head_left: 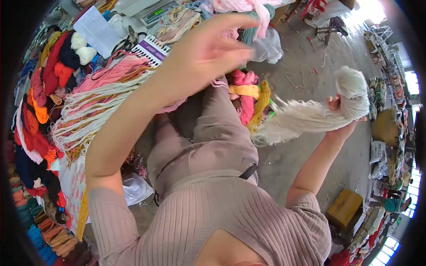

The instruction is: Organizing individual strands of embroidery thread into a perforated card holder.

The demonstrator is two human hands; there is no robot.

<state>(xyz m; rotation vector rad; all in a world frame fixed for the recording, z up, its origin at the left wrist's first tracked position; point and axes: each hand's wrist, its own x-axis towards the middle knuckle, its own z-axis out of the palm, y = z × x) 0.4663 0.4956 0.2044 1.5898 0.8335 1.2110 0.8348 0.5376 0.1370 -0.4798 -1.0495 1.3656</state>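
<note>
My right hand (334, 103) is raised out to the right, closed round the bunched end of a white yarn skein (306, 116). The skein's loose, frayed end trails left toward my knee. Over the edge of the table my left hand (213, 46) hangs in the air, slightly blurred. Its thumb and fingers are apart, with no yarn visible between them. Pink yarn (259, 13) lies just beyond its fingertips. Below that hand, pink, yellow and mustard yarn hanks (245, 91) lie beside my leg.
On the table at left are a bundle of white, pink and brown strands (102, 104), scissors (129, 41), a white paper sheet (98, 31) and a scale (151, 13). Colourful yarn piles (49, 75) line the far left. A brown box (345, 208) stands on the floor at right.
</note>
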